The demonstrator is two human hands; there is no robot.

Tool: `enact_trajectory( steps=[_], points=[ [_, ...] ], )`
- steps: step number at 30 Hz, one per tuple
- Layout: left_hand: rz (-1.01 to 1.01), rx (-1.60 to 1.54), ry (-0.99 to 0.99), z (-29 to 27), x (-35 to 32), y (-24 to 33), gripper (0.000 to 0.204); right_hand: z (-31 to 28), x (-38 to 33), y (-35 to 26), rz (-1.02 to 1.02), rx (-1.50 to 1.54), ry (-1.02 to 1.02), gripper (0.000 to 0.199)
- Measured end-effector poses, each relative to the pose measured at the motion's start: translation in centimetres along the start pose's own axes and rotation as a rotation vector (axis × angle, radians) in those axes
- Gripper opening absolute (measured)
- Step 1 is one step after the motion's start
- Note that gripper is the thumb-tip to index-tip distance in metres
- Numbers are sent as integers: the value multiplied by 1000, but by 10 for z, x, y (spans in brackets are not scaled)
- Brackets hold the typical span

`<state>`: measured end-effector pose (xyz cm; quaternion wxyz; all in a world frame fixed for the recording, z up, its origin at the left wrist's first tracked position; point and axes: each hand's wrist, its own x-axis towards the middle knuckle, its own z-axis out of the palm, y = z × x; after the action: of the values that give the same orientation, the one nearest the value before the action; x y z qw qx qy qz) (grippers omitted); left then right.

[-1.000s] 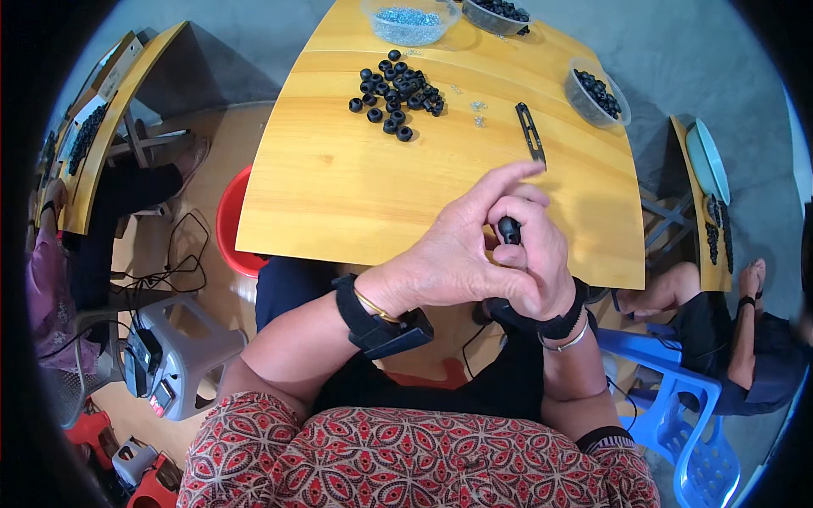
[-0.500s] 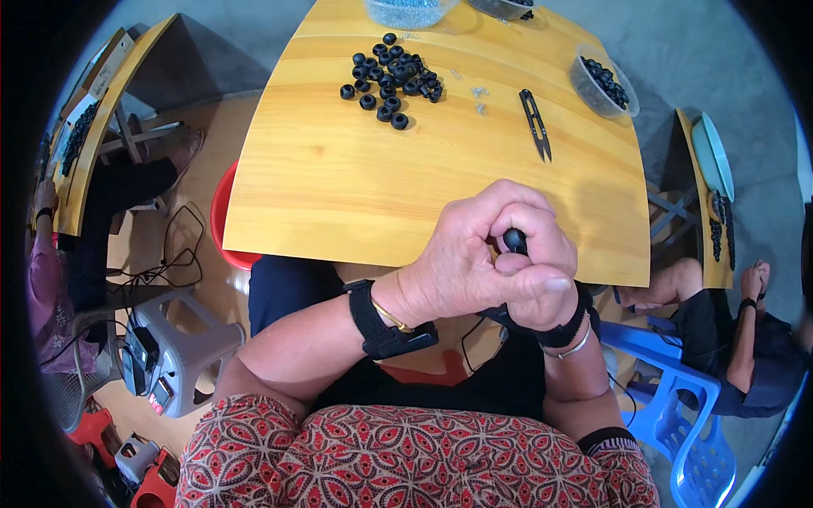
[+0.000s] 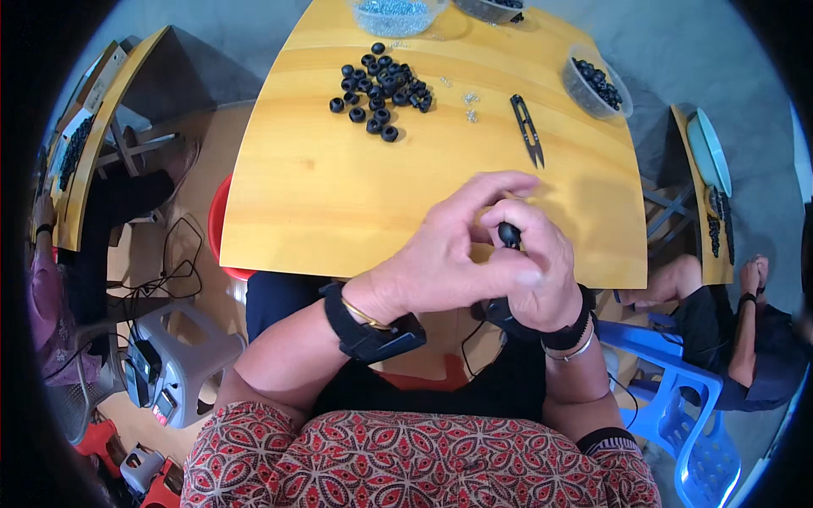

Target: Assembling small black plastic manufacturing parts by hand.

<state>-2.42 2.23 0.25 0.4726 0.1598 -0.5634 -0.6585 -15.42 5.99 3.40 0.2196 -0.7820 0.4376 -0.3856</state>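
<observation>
Over the table's near edge my two hands meet. My right hand (image 3: pixel 544 267) is closed, its fingers curled around black round beads (image 3: pixel 509 234) that poke up between finger and thumb; how many it holds is hidden. My left hand (image 3: pixel 453 241) is open around it, index finger stretched above and thumb lying across the right hand. Beyond them, a loose pile of black beads (image 3: pixel 374 119) with large holes lies on the wooden table (image 3: pixel 296 195). Black thread snips (image 3: pixel 527 127) lie to the right of the pile, points toward me. Small clear bits (image 3: pixel 471 99) lie between pile and snips.
At the far edge stand a clear tub of pale blue beads (image 3: pixel 394 19) and another tub (image 3: pixel 491 8). A tub of black beads (image 3: pixel 603 89) sits at the far right. A red basin (image 3: pixel 222 222) is below left, a blue chair (image 3: pixel 669 372) at right. People sit on both sides.
My left hand has loosened from around my right hand, its fingers lifting and spreading. More of the black beads shows in my right hand. The view has shifted slightly.
</observation>
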Motion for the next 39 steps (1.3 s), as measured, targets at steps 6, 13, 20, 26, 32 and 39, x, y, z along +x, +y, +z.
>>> enact_trajectory(
  steps=[6,13,20,26,32,39],
  points=[
    [-352,-354,-121,-25,1,5,40,-14,14,13,-241,-156,62,29],
    [-486,-526,-159,-15,-3,2,24,-2,12,13,-241,-84,23,28],
    [-457,-529,1,-9,-5,1,22,5,7,17,-124,-11,38,32],
    [-440,-513,50,-9,-6,1,20,8,6,20,-88,-2,75,33],
    [-528,-528,7,-15,-6,2,19,1,5,27,-93,7,-43,32],
    [-651,-777,58,-16,-1,4,25,-4,5,27,-18,223,-67,36]
  ],
)
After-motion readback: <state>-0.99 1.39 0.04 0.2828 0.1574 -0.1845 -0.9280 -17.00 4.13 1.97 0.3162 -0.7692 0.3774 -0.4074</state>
